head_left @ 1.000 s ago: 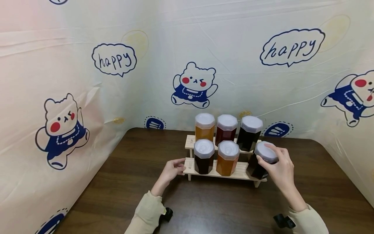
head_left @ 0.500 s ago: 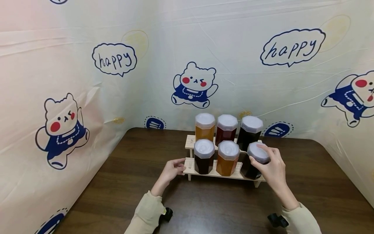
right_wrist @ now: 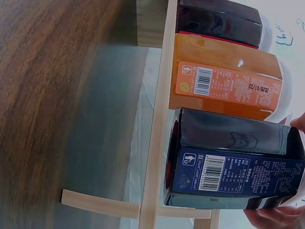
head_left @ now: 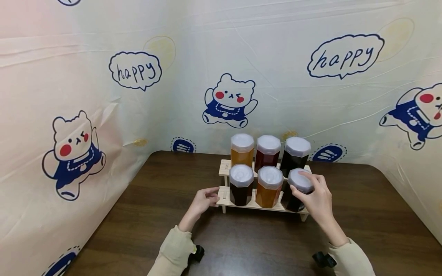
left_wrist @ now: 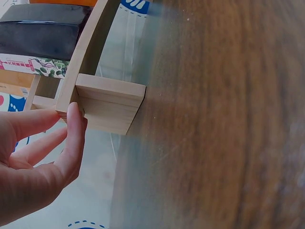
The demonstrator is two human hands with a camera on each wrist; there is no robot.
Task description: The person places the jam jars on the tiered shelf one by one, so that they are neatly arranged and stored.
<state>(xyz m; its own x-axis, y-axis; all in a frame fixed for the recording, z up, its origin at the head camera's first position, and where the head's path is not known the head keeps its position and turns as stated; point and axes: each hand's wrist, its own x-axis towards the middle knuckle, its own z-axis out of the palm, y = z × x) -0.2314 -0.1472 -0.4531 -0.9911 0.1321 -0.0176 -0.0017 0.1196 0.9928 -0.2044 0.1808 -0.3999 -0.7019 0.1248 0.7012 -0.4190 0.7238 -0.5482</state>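
A two-tier wooden rack (head_left: 224, 194) holds octagonal jars with whitish lids. At the lower board's left end, my left hand (head_left: 202, 201) pinches the corner between thumb and fingertips, as the left wrist view shows on the board end (left_wrist: 109, 102). My right hand (head_left: 319, 200) grips the lid of a dark jar (head_left: 291, 199) at the right of the lower tier. In the right wrist view this jar bears a dark blue label (right_wrist: 233, 174), and its base is at the board, tilted slightly. An amber jar (head_left: 267, 195) stands beside it, then another dark jar (head_left: 240, 194).
On the upper tier stand an amber jar (head_left: 242, 155), a deep red jar (head_left: 266, 159) and a black jar (head_left: 292, 163). The rack sits on a dark wooden table (head_left: 155, 184). Behind it hangs a printed cloth (head_left: 283, 99).
My right hand has moved left with the dark jar along the lower tier, bringing it closer to the amber jar. The left hand has stayed in place on the rack.
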